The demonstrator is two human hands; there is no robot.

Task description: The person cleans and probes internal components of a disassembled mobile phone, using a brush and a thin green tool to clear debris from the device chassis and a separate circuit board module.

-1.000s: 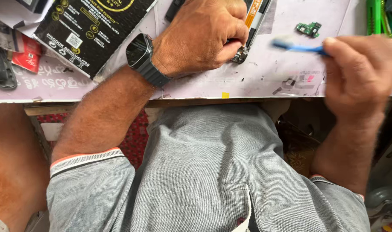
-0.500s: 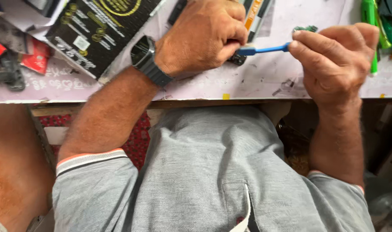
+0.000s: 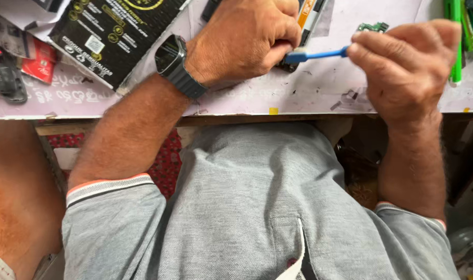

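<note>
On the pale worktop [image 3: 319,88], the left hand [image 3: 241,39] is curled down over a dark device [image 3: 306,21], fingers clamped on it. The right hand [image 3: 405,70] pinches a blue brush [image 3: 319,54], its head touching the device beside the left fingers.

The dark flat device [image 3: 311,15] at twelve o'clock runs off the top edge, and the left hand [image 3: 241,39] covers most of it, so its kind cannot be told. The head of the slim blue plastic tool [image 3: 319,54] is tucked under that hand's fingers; its handle end vanishes inside the right hand [image 3: 402,72]. The small green circuit board [image 3: 372,27] at one o'clock is too small to read. The black printed cardboard box [image 3: 112,31] at eleven o'clock is cropped.
</note>
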